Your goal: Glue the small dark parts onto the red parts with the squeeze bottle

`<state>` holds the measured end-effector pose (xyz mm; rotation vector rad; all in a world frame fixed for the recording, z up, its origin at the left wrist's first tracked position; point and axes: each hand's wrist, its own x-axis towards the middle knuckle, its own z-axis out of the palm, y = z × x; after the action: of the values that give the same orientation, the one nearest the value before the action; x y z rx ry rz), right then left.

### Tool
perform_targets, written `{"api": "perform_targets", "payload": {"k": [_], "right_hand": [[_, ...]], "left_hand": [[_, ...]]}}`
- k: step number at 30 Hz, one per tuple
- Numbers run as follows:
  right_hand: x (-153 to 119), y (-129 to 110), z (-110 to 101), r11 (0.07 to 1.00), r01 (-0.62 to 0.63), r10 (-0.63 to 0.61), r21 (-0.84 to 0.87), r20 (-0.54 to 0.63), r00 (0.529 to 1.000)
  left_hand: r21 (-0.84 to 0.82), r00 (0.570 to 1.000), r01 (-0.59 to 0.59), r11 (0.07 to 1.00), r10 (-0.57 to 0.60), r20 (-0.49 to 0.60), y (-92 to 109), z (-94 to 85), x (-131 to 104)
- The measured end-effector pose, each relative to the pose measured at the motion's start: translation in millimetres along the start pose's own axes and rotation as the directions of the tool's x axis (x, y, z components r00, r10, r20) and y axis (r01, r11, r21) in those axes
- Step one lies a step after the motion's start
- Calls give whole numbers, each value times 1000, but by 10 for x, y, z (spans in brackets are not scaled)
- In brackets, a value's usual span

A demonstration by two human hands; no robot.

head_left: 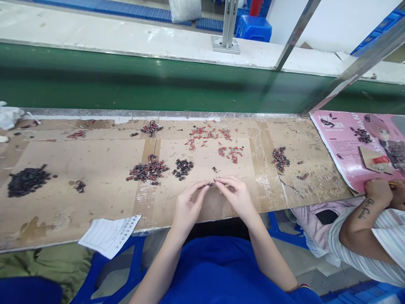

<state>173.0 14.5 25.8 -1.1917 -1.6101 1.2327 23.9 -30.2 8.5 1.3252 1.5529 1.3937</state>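
Low over the front of the cardboard-covered bench, my two hands meet fingertip to fingertip. My left hand pinches a small black part between thumb and finger. In the pinch of my right hand is a tiny reddish piece, held against the black part; its exact kind is too small to make out. Just beyond my fingers lies a single small dark part. A pile of small black parts sits to the left of it, and scattered red-and-black pieces lie farther back.
Left are a red-and-black heap and a large black heap. A paper sheet overhangs the front edge. A green conveyor belt runs behind. A metal post rises beyond. At right, a co-worker's hands are beside a pink poster.
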Motion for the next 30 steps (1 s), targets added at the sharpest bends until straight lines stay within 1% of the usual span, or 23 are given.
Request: {"api": "perform_targets", "payload": {"k": [6, 12, 18, 22, 25, 27, 30], "right_hand": [[-23, 11, 2, 1000, -20, 20, 5, -8, 1000], [-70, 36, 12, 999, -18, 18, -35, -6, 1000], [-89, 46, 6, 998, -45, 45, -48, -6, 999], [-88, 20, -4, 995, -99, 99, 13, -11, 995], [-82, 9, -26, 982, -161, 159, 99, 34, 987], [-82, 3, -43, 980, -165, 160, 112, 56, 986], [-94, -10, -59, 994, -106, 105, 32, 32, 994]], "left_hand": [[3, 1000, -7, 1000, 7, 22, 34, 12, -9], [16, 999, -25, 1000, 24, 41, 26, 11, -10], [0, 997, -49, 999, 48, 63, 18, 19, -8], [30, 992, -114, 993, 112, 64, 21, 16, -12], [54, 985, -156, 986, 152, 75, 23, 13, -10], [35, 985, -145, 989, 141, 94, 19, 16, -8], [-25, 991, -82, 996, 84, 103, 12, 27, -8]]}}
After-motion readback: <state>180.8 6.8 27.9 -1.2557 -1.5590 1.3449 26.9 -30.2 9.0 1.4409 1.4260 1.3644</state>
